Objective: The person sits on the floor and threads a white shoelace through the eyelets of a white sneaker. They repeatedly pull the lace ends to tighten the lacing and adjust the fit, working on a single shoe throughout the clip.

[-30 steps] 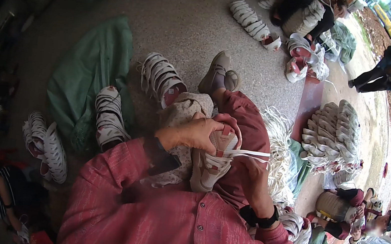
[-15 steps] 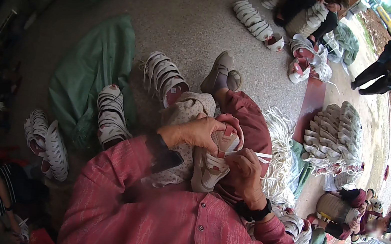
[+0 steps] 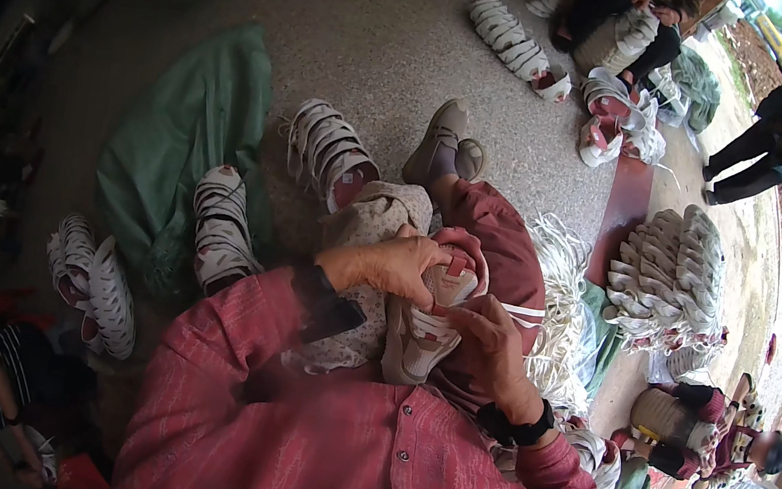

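Snugly, the shoe [image 3: 417, 352] sits between left fingers [image 3: 416, 290] and right fingers [image 3: 482, 323]

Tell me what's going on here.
A person in a red shirt holds a beige shoe over the lap. The left hand grips it near the tongue, while the fingers of the right hand are at its lacing, with a white lace trailing to the right. A heap of white laces lies beside the person, and a green cloth is on the floor.
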A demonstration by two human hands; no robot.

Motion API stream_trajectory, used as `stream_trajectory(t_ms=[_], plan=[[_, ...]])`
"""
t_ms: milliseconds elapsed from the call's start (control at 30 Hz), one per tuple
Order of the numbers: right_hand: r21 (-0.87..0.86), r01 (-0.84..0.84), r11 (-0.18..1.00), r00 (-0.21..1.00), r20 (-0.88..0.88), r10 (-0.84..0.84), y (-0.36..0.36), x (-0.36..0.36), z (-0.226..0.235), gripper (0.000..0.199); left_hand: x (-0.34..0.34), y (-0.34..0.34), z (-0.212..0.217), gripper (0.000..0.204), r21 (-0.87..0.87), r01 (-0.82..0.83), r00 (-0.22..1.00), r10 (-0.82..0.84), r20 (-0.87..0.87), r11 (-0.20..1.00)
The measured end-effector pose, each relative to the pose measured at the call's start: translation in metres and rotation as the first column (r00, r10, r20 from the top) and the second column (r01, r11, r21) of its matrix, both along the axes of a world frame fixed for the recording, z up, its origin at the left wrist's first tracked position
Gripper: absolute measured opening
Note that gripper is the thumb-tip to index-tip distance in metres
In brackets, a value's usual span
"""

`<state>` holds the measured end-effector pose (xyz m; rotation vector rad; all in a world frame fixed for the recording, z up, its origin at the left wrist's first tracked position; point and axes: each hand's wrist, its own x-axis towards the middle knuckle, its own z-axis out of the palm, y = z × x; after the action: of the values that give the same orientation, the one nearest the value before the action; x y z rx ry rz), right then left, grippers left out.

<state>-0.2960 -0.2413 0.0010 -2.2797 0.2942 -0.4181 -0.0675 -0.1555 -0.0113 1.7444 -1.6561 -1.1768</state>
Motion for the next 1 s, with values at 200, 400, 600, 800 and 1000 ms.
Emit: stream_trajectory(t_ms=[200,400,600,800,1000], plan=[[-0.158,0.105,0.982,0.994,-0.027,-0.110,0.010,0.003,0.004,0.027,0.002,-0.001,-0.005,0.072,-0.032,0.011,0.991,-0.016,-0.134,0.999],[0.517,0.263,0.815,0.963,-0.085,-0.257,0.017,0.006,-0.015,0.018,0.002,-0.002,0.003,0.067,0.027,0.009,0.979,-0.004,-0.202,1.000],[-0.011,0.155,0.988,0.983,-0.093,-0.155,0.011,0.007,0.001,0.013,0.004,0.002,-0.002,0.055,-0.054,-0.058,0.970,0.044,-0.238,0.997],[0.033,0.158,0.987,0.983,-0.096,-0.154,0.009,0.003,0.014,0.010,-0.006,0.038,0.013,0.032,-0.425,-0.280,0.951,0.188,-0.246,0.860],[-0.011,0.164,0.986,0.985,-0.050,-0.165,0.015,0.010,-0.003,0.011,-0.023,0.040,0.012,0.020,-0.587,-0.107,0.971,0.212,0.113,0.802]])
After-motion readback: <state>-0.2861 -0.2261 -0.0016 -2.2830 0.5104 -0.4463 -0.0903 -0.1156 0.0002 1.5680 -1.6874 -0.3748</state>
